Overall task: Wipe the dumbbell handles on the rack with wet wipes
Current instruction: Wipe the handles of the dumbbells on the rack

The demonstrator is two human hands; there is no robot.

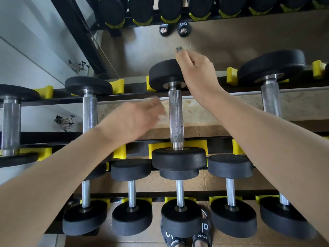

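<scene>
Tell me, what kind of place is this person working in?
Most likely a gym or weights room. Black dumbbells with knurled steel handles lie in rows on a tiered rack with yellow cradles, and a mirror behind it reflects the weights and the person's sandalled feet.

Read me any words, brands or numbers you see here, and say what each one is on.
"POUEA": on the straps of the black sandals at the bottom edge.
"alo": on the sandals reflected in the mirror, apparently mirrored lettering.
Dumbbells and rack: no readable markings.
</scene>
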